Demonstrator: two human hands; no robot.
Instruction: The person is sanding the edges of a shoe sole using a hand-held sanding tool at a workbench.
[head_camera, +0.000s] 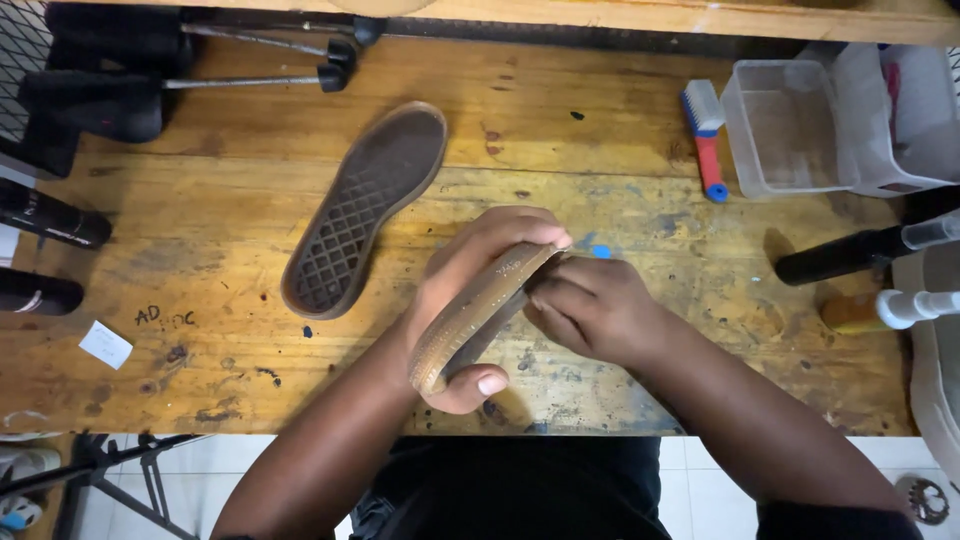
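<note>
Bottles (45, 215), dark and lying on their sides, sit at the far left edge of the table (230, 380), with a small white paper scrap (105, 344) below them. Right of those, a loose brown sole (362, 210) lies tread-up and flat on the wood, well left of the hands. At the table's middle, the left hand (470, 300) is wrapped around a second, tan sole (478, 312), held on edge above the table, fingers over its top and thumb under its lower end. The right hand (590, 308) touches that sole from the other side, fingers curled and pinching its upper rim. Farther right, up and away from the hands, a blue-and-red brush (706, 135) lies beside a clear plastic tub (785, 125); a black spray bottle (860, 250) lies below the tub.
</note>
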